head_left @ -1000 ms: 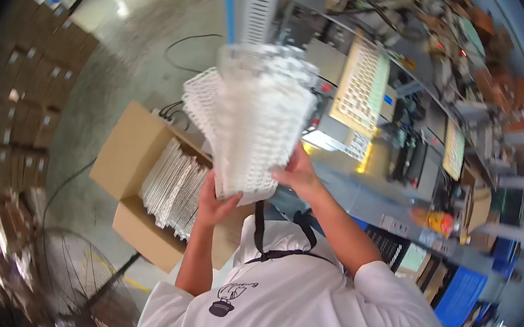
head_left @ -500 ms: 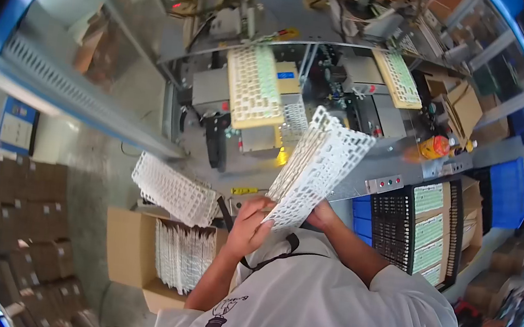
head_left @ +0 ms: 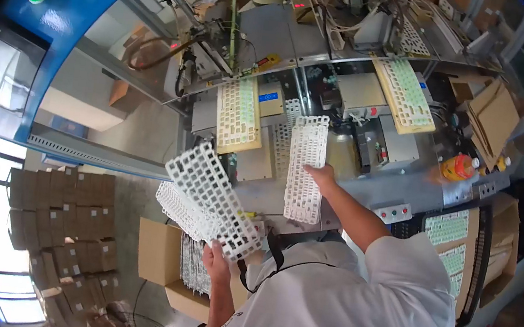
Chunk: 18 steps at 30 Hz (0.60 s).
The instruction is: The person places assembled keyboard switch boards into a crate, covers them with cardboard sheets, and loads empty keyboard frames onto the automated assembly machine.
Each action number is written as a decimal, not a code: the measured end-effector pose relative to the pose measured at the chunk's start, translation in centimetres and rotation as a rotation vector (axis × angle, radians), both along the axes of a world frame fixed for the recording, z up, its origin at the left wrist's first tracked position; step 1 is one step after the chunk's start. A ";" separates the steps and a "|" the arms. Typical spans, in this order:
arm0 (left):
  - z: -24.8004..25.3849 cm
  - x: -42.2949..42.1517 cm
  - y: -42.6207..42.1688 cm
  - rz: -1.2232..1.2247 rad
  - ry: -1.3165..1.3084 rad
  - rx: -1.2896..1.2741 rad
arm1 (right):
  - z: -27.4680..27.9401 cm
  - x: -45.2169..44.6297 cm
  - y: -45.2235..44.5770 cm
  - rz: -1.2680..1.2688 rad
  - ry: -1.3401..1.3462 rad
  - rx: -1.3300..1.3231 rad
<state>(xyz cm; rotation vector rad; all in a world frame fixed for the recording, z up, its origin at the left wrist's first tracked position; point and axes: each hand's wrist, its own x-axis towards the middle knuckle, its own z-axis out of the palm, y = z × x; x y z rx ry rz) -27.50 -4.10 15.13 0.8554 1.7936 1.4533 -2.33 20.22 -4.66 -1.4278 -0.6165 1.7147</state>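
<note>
In my left hand [head_left: 217, 264] is a white keyboard plate [head_left: 206, 189] with rows of square holes, gripped by its lower end and tilted up to the left. My right hand [head_left: 321, 178] grips the right edge of more white keyboard plates [head_left: 309, 140], held upright over the bench; how many are stacked there I cannot tell. Behind the left plate, another white plate [head_left: 173, 208] lies above an open carton, partly hidden. One more perforated plate [head_left: 283, 141] shows on the bench just left of the right hand's plates.
Two cream fixtures with pale green key grids, the left fixture [head_left: 239, 118] and right fixture [head_left: 407, 99], sit on the machine. The open carton [head_left: 156, 252] holds several upright plates. An orange bottle [head_left: 460, 167], button box [head_left: 393, 213] and black rack [head_left: 479, 255] stand right.
The stack of plates held between both hands has been parted. My left hand has swung one plate left, while my right has moved the others forward over the bench. The view has turned.
</note>
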 end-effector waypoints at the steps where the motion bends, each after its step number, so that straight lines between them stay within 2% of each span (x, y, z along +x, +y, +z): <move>1: 0.3 0.6 -1.0 0.071 -0.015 -0.029 | -0.6 0.1 1.3 -0.012 0.019 0.051; 2: 0.4 1.1 -2.4 0.144 -0.030 -0.056 | -1.1 0.0 2.4 -0.021 0.041 0.101; 3: 0.2 1.5 -4.0 0.190 0.049 -0.104 | 0.1 0.0 3.6 0.000 -0.025 -0.023; 4: -0.2 1.9 -4.7 0.237 0.126 -0.137 | 0.5 -0.5 4.9 0.026 -0.010 0.011; 6: 1.2 4.4 -5.5 0.344 0.108 -0.219 | -0.3 -1.3 5.9 0.064 -0.003 0.064; 10: 0.4 6.9 -7.6 0.492 -0.026 -0.056 | -2.4 -3.4 8.5 0.213 -0.020 0.102; 12: 0.2 7.3 -8.5 0.508 -0.021 -0.083 | -1.6 -4.1 10.0 0.299 -0.688 0.031; 14: 0.4 7.5 -9.2 0.498 -0.004 -0.081 | 0.1 -4.0 10.4 0.319 -0.670 0.050; 16: 0.6 7.5 -9.2 0.480 0.124 -0.112 | 0.8 -4.5 10.4 0.079 0.092 -0.038; 17: 0.8 7.6 -9.0 0.477 0.125 -0.111 | -2.1 -3.6 10.7 0.116 0.471 -0.087; 18: 1.2 7.9 -8.4 0.464 0.134 -0.124 | -3.7 -1.8 10.6 0.113 0.470 -0.081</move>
